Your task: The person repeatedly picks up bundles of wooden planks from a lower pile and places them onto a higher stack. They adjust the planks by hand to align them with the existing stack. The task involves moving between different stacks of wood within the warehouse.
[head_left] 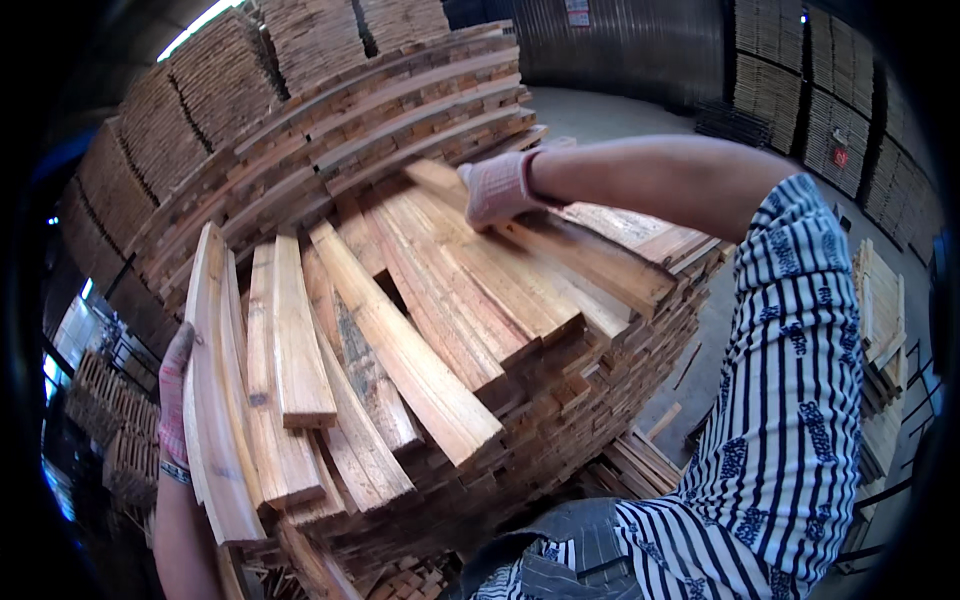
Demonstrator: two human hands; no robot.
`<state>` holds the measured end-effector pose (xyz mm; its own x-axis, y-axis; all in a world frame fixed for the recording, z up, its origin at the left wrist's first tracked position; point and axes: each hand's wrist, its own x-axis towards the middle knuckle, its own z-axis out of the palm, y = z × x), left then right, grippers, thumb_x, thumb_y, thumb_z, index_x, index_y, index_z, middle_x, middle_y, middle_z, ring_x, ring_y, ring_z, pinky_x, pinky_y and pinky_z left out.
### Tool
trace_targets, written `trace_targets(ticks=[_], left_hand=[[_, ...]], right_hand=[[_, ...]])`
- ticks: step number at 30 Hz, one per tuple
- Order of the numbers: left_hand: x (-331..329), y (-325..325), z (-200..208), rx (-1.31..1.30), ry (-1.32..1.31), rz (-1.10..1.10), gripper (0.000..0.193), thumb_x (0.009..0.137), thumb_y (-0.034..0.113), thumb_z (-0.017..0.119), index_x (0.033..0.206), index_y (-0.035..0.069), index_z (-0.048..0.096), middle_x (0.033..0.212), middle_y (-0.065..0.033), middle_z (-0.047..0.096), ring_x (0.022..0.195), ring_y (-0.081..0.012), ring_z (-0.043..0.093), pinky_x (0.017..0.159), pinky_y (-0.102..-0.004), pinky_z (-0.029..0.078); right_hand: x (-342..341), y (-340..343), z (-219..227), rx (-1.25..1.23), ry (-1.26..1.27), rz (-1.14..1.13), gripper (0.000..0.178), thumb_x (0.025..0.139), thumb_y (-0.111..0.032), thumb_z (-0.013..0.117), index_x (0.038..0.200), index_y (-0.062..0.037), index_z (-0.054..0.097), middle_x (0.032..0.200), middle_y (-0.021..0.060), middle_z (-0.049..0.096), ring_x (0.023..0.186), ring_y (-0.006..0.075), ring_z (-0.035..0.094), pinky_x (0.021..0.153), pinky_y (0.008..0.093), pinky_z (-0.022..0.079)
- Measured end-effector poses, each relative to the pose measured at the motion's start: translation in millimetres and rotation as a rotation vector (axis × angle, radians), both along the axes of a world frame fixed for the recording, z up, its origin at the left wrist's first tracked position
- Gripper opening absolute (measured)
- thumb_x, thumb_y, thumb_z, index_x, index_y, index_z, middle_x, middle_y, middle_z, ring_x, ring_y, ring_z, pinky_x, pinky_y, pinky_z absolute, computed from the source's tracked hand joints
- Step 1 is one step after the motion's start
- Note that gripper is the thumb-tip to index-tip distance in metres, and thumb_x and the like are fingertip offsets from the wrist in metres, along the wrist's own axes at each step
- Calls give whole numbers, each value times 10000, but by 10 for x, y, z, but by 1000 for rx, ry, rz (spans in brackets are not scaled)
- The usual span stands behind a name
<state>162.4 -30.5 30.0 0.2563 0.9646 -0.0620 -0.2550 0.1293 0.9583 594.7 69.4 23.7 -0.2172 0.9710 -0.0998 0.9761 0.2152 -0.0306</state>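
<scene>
Filling center, lumber stack [560, 410] bears fanned planks [405, 350], ten to two o'clock; base partly hidden by clothing. Darker plank [615, 265], one to three o'clock, clasped by right gloved hand [500, 188], fingers curled, tips hidden. Left gloved hand [173, 395], nine o'clock, against outermost plank [215, 400]; fingers mostly hidden, can't tell opening.

Wall sign [578, 12], red tag [840, 157]: illeg.
</scene>
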Motion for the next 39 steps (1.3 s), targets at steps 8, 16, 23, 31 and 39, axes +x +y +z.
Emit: trace_targets(ticks=[8, 16, 23, 31, 39], left_hand=[[-36, 237, -175, 45, -32, -73, 671, 932, 485, 605, 1389, 5, 505, 1260, -186, 636, 1110, -298, 643, 990, -430, 518], [91, 75, -73, 115, 44, 90, 679, 926, 481, 618, 1392, 1, 501, 1230, -174, 646, 1059, -286, 651, 966, -403, 520], [98, 143, -112, 110, 17, 39, 694, 917, 477, 634, 1382, -20, 499, 1240, -196, 632, 1082, -299, 637, 980, -414, 513], [152, 237, -147, 49, -79, 65, 690, 932, 433, 618, 1403, -47, 463, 1264, -237, 619, 1092, -332, 637, 990, -447, 509], [309, 89, -58, 2, -21, 140, 586, 982, 413, 559, 1370, -24, 532, 1250, -182, 654, 1066, -268, 665, 978, -394, 522]], right_hand=[[668, -68, 45, 83, 196, -17, 655, 813, -335, 644, 1352, 13, 509, 1128, 251, 679, 996, 350, 680, 884, 429, 525], [765, -54, -442, 197, 230, 77, 568, 1019, -448, 396, 1350, -4, 523, 1242, 252, 633, 1133, 376, 627, 1005, 441, 461], [1200, 692, -309, 83, 188, -91, 560, 949, -320, 501, 1446, -64, 459, 1320, 210, 610, 1177, 352, 624, 1006, 465, 473], [1142, 1816, -631, 123, -365, 95, 760, 826, -223, 657, 1520, -133, 359, 1518, 167, 424, 1384, 306, 442, 1087, 405, 424], [1039, 2239, -871, 1, -319, 28, 720, 849, -231, 647, 1506, -113, 376, 1463, 189, 475, 1335, 320, 490, 1065, 408, 443]])
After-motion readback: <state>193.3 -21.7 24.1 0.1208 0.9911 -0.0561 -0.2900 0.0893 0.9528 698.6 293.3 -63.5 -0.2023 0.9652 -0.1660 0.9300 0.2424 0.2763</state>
